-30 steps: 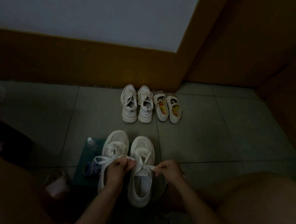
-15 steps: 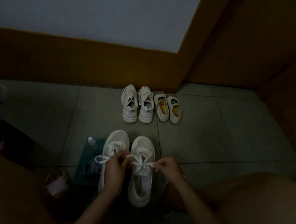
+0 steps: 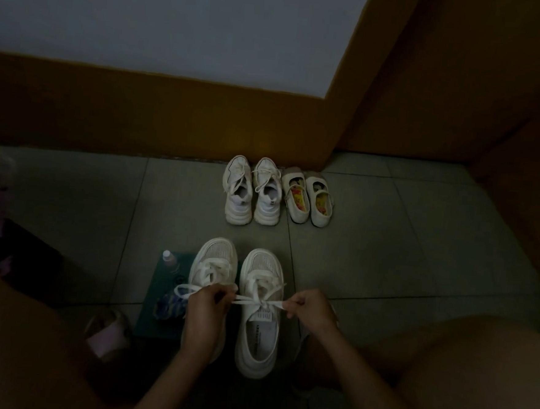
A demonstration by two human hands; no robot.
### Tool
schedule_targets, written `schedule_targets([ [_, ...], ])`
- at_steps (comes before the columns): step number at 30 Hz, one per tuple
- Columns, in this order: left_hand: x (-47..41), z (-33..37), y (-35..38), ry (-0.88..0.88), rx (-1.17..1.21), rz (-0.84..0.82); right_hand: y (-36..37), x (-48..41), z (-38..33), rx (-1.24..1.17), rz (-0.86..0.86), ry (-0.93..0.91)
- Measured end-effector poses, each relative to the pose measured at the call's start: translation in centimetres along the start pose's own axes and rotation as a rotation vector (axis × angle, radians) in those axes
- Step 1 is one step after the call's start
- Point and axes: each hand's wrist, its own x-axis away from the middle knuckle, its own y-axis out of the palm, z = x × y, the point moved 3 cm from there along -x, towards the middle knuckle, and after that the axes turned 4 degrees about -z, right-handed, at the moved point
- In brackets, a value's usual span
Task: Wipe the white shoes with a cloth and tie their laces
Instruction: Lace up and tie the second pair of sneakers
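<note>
Two hands share one lace (image 3: 257, 301): the left hand (image 3: 209, 302) and the right hand (image 3: 314, 306) each pinch one side of it, both grips pressed tight, the lace stretched straight between them, I think to tighten the knot. This shoe (image 3: 257, 334) stands on the floor (image 3: 386, 260) close before the person, just beside its partner (image 3: 214, 261), toes toward the wall (image 3: 147, 20).

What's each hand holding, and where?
The flat white lace of the near white sneaker: left hand and right hand each pinch one side.
</note>
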Motion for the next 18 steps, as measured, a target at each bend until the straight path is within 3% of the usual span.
schedule_targets([
  [6, -0.1, 0.3, -0.4, 0.046, -0.053, 0.006, 0.1, 0.3, -0.8, -0.186, -0.015, -0.019],
  [12, -1.2, -0.2, -1.9, 0.043, -0.385, 0.246, 3.5, 0.9, -2.9, -0.399, 0.016, 0.109],
  [18, -3.1, -2.2, -0.6, -0.217, -0.402, 0.061, 6.0, -0.1, -4.3, -0.357, 0.116, 0.223],
])
